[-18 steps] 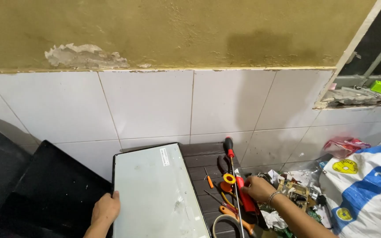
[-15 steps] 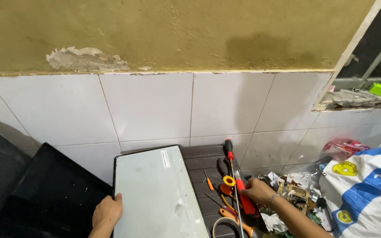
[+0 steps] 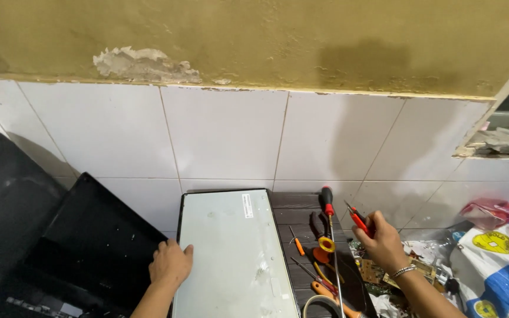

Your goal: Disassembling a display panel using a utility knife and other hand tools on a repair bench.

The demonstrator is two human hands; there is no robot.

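Observation:
A pale grey display panel (image 3: 234,247) lies flat on a dark slatted table (image 3: 293,212), its back facing up. My left hand (image 3: 169,265) rests on the panel's left edge, fingers spread over it. My right hand (image 3: 383,238) is raised over the table's right side and grips a small red-handled tool (image 3: 357,219), tip pointing up and left. A long screwdriver with a red and black handle (image 3: 329,221) lies on the table between the panel and my right hand.
Two black screen housings (image 3: 83,241) lean against the white tiled wall at left. Orange-handled tools (image 3: 325,291) and a solder reel (image 3: 326,244) lie on the table. Circuit boards (image 3: 378,272), a pink bag (image 3: 493,212) and a white, blue and yellow sack (image 3: 502,265) crowd the right.
My right hand has lifted off the table and moved right, now holding the small red-handled tool. The view has shifted, and my left hand stays on the panel's edge.

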